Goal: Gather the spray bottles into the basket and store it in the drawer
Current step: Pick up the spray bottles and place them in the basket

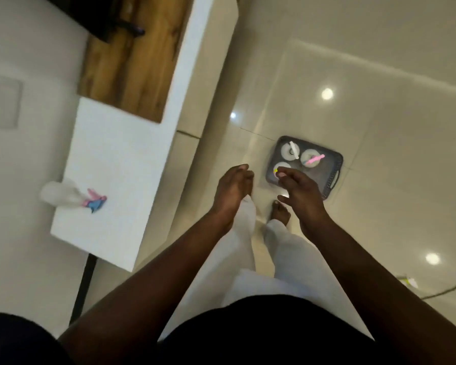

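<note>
Both hands hang empty over the floor, the left hand (233, 191) loosely curled and the right hand (299, 191) with fingers spread. The dark basket (334, 164) sits on the tiled floor just beyond them, holding three spray bottles (311, 158). A fourth spray bottle (71, 197) lies tipped on the white desk (116, 159).

We see the basket (336, 164) on the floor (392, 122), right of the bench (121, 164), with three spray bottles (311, 158) standing in it. A fourth bottle (63, 194) lies on the bench's left edge.
</note>
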Demonstrator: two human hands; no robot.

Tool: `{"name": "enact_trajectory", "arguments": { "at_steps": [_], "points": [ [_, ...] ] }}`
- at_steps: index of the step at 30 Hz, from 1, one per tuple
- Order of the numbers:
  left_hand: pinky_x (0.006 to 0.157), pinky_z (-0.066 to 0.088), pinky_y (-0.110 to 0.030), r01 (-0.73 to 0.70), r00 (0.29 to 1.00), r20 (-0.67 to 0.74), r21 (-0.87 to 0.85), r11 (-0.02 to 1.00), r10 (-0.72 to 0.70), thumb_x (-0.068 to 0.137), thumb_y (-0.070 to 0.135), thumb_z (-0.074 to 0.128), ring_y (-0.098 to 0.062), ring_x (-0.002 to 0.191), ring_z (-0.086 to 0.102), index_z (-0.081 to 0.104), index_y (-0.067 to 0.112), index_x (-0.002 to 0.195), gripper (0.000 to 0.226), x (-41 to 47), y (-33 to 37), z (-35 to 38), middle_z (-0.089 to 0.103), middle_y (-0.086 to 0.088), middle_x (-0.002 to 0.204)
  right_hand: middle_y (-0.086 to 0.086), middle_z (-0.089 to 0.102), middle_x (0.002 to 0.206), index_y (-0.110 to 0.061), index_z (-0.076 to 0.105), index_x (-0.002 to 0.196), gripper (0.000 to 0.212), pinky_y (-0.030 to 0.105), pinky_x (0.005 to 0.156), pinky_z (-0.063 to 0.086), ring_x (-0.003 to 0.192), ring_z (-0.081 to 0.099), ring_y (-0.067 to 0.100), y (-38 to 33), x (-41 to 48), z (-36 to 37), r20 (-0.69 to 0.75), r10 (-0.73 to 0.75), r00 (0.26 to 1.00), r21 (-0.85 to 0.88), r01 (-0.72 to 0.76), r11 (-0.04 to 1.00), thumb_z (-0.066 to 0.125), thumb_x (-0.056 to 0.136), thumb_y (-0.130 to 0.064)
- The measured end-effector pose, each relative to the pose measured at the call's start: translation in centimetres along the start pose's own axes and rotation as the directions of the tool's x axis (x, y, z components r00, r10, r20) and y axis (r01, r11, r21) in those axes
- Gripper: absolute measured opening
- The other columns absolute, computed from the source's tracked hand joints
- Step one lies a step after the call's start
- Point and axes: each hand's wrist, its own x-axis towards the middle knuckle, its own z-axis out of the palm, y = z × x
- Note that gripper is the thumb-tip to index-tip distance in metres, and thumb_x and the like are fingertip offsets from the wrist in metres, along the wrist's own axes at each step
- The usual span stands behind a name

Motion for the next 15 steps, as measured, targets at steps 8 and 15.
{"name": "enact_trajectory", "arguments": {
  "at_steps": [8,15],
  "points": [
    [0.106,0.053,-0.041,-0.117,0.967,-0.252,-0.334,0.935,0.031,0.107,0.035,0.046,-0.021,0.119,0.065,0.065,0.02,0.13,0.033,-7.5,-0.1,-8.7,0.069,-0.002,0.129,0.0,0.068,0.13,-0.018,0.067,0.136,0.033,0.037,0.093,0.059,0.12,0.063,0.014,-5.0,-6.0,5.1,0.291,-0.119,0.949,-0.211,0.185,0.96,0.061,0.104,-0.026],
    [0.109,0.052,-0.045,-0.21,0.909,-0.409,-0.626,0.751,-0.087,0.106,0.035,0.047,-0.023,0.123,0.063,0.064,0.018,0.133,0.037,-11.4,-4.5,-15.0,0.069,-0.002,0.132,-0.001,0.068,0.127,-0.021,0.069,0.131,0.029,0.038,0.093,0.059,0.12,0.063,0.016,-5.2,-9.3,12.2,0.494,-0.055,0.868,-0.38,0.273,0.884,0.063,0.103,-0.025]
  ]
}}
